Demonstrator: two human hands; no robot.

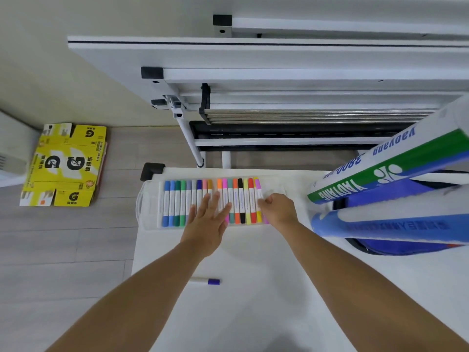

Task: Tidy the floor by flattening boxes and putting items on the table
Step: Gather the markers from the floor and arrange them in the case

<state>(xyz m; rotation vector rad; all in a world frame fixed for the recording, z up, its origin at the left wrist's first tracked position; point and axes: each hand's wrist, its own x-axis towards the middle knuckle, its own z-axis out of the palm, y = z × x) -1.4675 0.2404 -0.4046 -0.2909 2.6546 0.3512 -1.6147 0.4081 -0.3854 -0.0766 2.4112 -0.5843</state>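
A clear plastic case of coloured marker pens (pixel 152 204) lies flat on the white tabletop (pixel 253 288), close to its far left corner, with the pens in a row side by side. The left hand (pixel 208 224) rests palm down on the middle of the case, fingers straight and spread, gripping nothing. The right hand (pixel 278 210) is at the right end of the case with its fingers curled; it seems to pinch the edge there, though the fingertips are hidden. A loose white marker with a purple cap (pixel 208 281) lies on the tabletop beside the left forearm. To the right, a green-and-white cardboard tube (pixel 393 168) lies above a blue-and-white tube (pixel 393 224). A flattened yellow cardboard box (pixel 66 166) lies on the wooden floor (pixel 63 237), well left of the tabletop.
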